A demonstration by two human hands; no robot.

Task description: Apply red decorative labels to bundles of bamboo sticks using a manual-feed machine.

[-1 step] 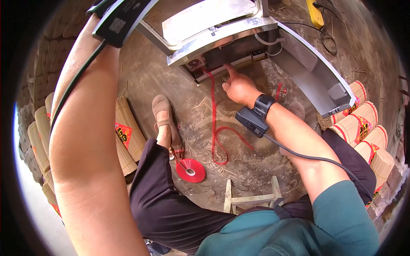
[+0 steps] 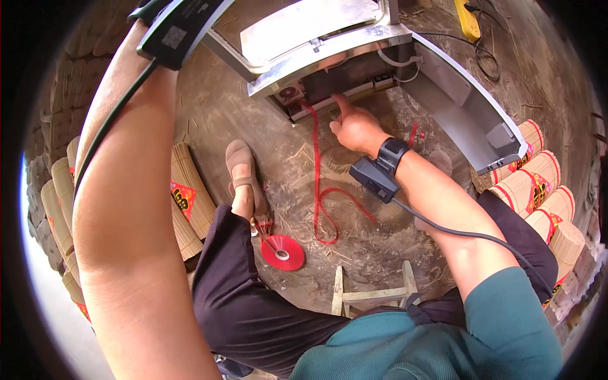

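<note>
Tape roll lies near; beyond, the right hand, thumb and 1 finger spread, is at the open machine where a red strip leads. Left hand: out of view, grip untellable. Nothing's visibly shifted; work seems paused.

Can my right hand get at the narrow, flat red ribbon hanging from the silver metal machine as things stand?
Likely yes: the bare right hand, at the open front of the silver metal machine, is just right of the narrow, flat red ribbon, with nothing visible between them.
</note>
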